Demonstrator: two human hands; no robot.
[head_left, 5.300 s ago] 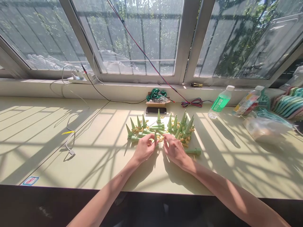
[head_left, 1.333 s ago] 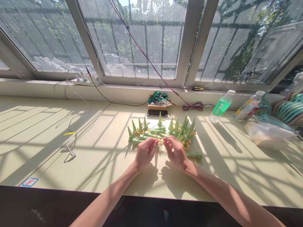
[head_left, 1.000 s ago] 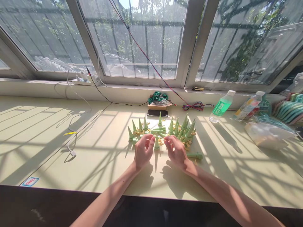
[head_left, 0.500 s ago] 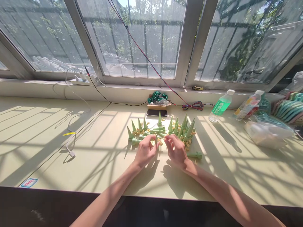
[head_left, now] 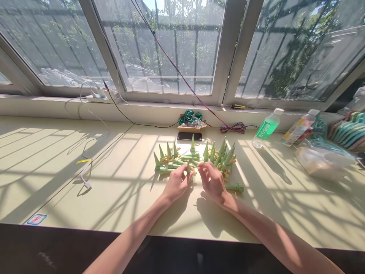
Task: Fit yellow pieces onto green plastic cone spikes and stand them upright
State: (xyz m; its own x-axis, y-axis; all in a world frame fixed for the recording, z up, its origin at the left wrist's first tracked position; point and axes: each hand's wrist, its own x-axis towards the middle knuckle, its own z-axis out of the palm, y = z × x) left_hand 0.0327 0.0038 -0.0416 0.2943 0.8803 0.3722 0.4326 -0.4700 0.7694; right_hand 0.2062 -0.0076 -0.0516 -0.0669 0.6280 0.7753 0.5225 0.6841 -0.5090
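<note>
My left hand [head_left: 176, 183] pinches a small green cone-shaped piece [head_left: 188, 167], its point upward. Close by on the right, my right hand [head_left: 212, 182] has its thumb and fingertips together; what lies between them is too small to make out. Beyond both hands stand several green cones [head_left: 205, 152], upright or tilted. Some green pieces lie on their sides, such as the green tube [head_left: 162, 170] left of my left hand. Small yellowish pegs [head_left: 227, 175] are scattered among the cones. Another green tube [head_left: 235, 187] lies beside my right wrist.
Behind the cones lie a black phone [head_left: 189, 136] and a small box [head_left: 191, 123] of green material. A bottle with a green label [head_left: 267, 129], another bottle [head_left: 301, 127] and a plastic bag [head_left: 322, 161] are on the right. A white cable [head_left: 84, 177] crosses the pale table [head_left: 119, 205].
My left hand has lowered slightly with the green cone-shaped piece. My right hand stays almost where it was, and the pieces on the table look unchanged.
</note>
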